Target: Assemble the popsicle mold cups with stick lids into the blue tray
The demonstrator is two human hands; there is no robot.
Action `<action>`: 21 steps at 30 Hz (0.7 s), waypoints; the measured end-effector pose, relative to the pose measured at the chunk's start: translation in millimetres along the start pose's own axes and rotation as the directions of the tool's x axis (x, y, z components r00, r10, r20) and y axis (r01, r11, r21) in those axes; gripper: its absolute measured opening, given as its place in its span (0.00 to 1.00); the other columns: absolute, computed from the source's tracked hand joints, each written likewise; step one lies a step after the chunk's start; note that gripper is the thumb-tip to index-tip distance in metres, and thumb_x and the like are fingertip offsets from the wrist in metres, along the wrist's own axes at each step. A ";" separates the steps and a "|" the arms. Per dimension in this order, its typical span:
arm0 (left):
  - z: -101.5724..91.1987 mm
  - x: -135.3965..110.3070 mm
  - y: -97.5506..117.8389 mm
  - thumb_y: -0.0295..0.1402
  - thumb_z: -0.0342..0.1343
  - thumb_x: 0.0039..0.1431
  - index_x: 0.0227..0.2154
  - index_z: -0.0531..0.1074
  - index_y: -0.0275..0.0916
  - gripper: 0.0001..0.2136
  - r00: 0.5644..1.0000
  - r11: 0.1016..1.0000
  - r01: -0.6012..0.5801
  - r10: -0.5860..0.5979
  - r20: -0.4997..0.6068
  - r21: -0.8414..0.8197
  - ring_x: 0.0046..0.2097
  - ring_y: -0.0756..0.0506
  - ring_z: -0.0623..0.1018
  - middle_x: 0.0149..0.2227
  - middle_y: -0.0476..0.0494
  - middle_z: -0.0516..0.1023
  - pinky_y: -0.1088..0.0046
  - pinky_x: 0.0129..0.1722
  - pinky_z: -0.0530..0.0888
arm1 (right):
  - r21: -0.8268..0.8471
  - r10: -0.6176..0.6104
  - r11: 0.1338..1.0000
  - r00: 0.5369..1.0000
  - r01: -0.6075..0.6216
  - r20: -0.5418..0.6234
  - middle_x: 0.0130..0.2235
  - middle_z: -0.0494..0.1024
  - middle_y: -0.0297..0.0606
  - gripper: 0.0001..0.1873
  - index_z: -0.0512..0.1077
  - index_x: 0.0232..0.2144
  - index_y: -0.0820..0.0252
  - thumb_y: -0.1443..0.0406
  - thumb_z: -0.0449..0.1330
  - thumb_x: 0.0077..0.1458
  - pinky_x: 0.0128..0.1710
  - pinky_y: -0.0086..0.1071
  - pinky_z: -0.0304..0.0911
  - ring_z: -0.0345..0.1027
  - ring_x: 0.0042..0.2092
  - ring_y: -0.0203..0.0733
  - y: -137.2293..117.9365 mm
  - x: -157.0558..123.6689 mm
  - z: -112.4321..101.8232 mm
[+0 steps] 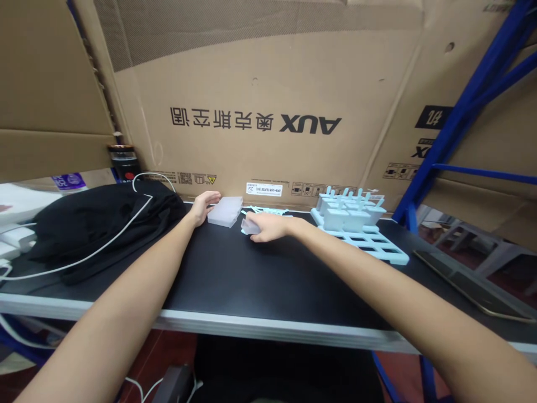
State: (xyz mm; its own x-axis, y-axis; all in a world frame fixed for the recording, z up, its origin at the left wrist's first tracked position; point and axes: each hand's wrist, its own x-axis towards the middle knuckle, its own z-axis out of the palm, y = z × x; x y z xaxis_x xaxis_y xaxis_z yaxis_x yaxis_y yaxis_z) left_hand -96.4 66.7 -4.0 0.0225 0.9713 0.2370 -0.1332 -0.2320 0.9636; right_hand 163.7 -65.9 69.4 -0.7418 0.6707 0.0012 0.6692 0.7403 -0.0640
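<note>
My left hand [205, 206] lies against the left end of several frosted popsicle mould cups [225, 211], which rest side by side on the black tabletop. Its fingers are stretched out along their back corner. Just right of these cups, my right hand [268, 225] is closed around a single frosted popsicle mould cup [249, 226], partly hidden by the fingers. Light blue popsicle sticks [271, 211] lie in a pile behind that hand. Further right, more cups with sticks [351, 215] stand upright in the back of a light blue mould rack [388, 254], whose front slots hold none.
A black cloth [109, 224] with a white cable [113, 246] across it covers the table's left side. Behind it stands a dark bottle [125, 162]. A phone [470, 285] lies at the right edge. Cardboard [251, 78] walls the back; a blue metal post [465, 112] rises at right.
</note>
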 end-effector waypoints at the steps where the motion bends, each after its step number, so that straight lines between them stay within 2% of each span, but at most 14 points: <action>1: 0.1 0.1 -0.1 0.46 0.56 0.50 0.40 0.76 0.41 0.18 1.000 1.000 -0.003 0.003 0.002 0.017 0.57 0.35 0.71 0.52 0.40 0.77 0.58 0.51 0.66 | -0.017 0.002 1.000 1.000 -0.001 0.009 0.39 0.75 0.43 0.18 0.62 0.41 0.59 0.58 0.60 0.50 0.34 0.35 0.62 0.69 0.38 0.45 -0.3 2.7 2.0; 4: 0.1 0.6 -0.5 0.46 0.56 0.50 0.40 0.76 0.41 0.18 1.000 1.000 -0.007 0.007 0.001 0.019 0.57 0.36 0.71 0.52 0.41 0.77 0.59 0.50 0.66 | -0.066 0.076 0.995 0.997 -0.074 0.029 0.41 0.76 0.45 0.19 0.62 0.42 0.59 0.57 0.59 0.50 0.33 0.36 0.62 0.71 0.39 0.48 5.1 2.4 2.3; 8: -0.5 1.2 -1.2 0.46 0.56 0.50 0.39 0.76 0.41 0.18 1.000 1.000 -0.018 0.018 -0.005 0.012 0.55 0.35 0.72 0.51 0.40 0.78 0.59 0.49 0.67 | -0.131 0.290 0.949 0.957 -0.286 0.010 0.46 0.75 0.52 0.24 0.63 0.48 0.62 0.57 0.59 0.50 0.35 0.39 0.63 0.72 0.44 0.55 18.9 -10.7 -8.8; 10: -0.8 1.2 -1.3 0.47 0.55 0.50 0.39 0.76 0.41 0.18 1.000 0.999 -0.025 0.025 0.001 0.020 0.55 0.35 0.72 0.51 0.40 0.78 0.58 0.48 0.67 | -0.154 0.442 0.885 0.897 -0.440 -0.024 0.48 0.75 0.55 0.27 0.62 0.51 0.63 0.59 0.58 0.49 0.38 0.41 0.64 0.72 0.47 0.58 30.8 -17.8 -14.8; 12: -0.7 1.1 -1.0 0.46 0.55 0.50 0.39 0.76 0.42 0.18 1.000 1.000 -0.023 0.023 0.003 0.009 0.55 0.35 0.72 0.50 0.40 0.78 0.58 0.48 0.67 | -0.160 0.586 0.796 0.809 -0.584 -0.044 0.50 0.74 0.56 0.30 0.61 0.53 0.64 0.60 0.58 0.48 0.40 0.43 0.65 0.71 0.49 0.60 47.4 -23.4 -17.7; 14: -0.3 1.1 -0.5 0.46 0.57 0.49 0.38 0.77 0.42 0.17 1.000 1.000 -0.013 0.013 -0.003 -0.011 0.54 0.35 0.72 0.50 0.40 0.78 0.58 0.49 0.66 | -0.146 0.683 0.721 0.730 -0.678 -0.017 0.51 0.73 0.57 0.33 0.60 0.55 0.65 0.61 0.60 0.47 0.42 0.44 0.65 0.70 0.51 0.60 66.9 -27.5 -16.2; 15: -0.1 1.1 -0.3 0.45 0.57 0.48 0.37 0.77 0.42 0.17 1.000 1.000 -0.008 0.008 -0.010 -0.019 0.54 0.35 0.72 0.49 0.40 0.79 0.58 0.49 0.66 | -0.135 0.709 0.700 0.705 -0.701 0.013 0.51 0.73 0.57 0.35 0.59 0.56 0.65 0.61 0.61 0.46 0.42 0.43 0.65 0.70 0.51 0.60 76.5 -28.9 -14.1; 18: 0.3 1.4 -0.4 0.45 0.58 0.47 0.37 0.77 0.42 0.16 1.000 1.000 0.000 -0.001 -0.017 -0.030 0.55 0.36 0.72 0.50 0.41 0.78 0.59 0.49 0.66 | -0.101 0.723 0.691 0.683 -0.716 0.102 0.50 0.73 0.57 0.38 0.58 0.56 0.65 0.63 0.63 0.43 0.40 0.41 0.66 0.71 0.49 0.59 98.4 -30.5 -5.1; 21: 0.1 1.5 -0.9 0.44 0.58 0.47 0.37 0.77 0.42 0.16 1.000 0.999 0.000 0.000 -0.012 -0.035 0.56 0.36 0.71 0.50 0.41 0.78 0.59 0.49 0.65 | -0.068 0.694 0.719 0.709 -0.692 0.127 0.49 0.74 0.55 0.37 0.58 0.55 0.63 0.63 0.64 0.43 0.36 0.38 0.66 0.72 0.46 0.55 104.9 -27.9 2.3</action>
State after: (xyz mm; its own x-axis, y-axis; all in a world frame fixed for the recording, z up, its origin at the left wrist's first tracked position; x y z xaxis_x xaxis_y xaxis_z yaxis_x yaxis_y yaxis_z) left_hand -96.2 68.4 -4.4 0.0111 0.9719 0.2353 -0.1678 -0.2301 0.9586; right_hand 254.5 -7.0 60.4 -0.0670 0.9831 -0.1705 0.9972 0.0717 0.0215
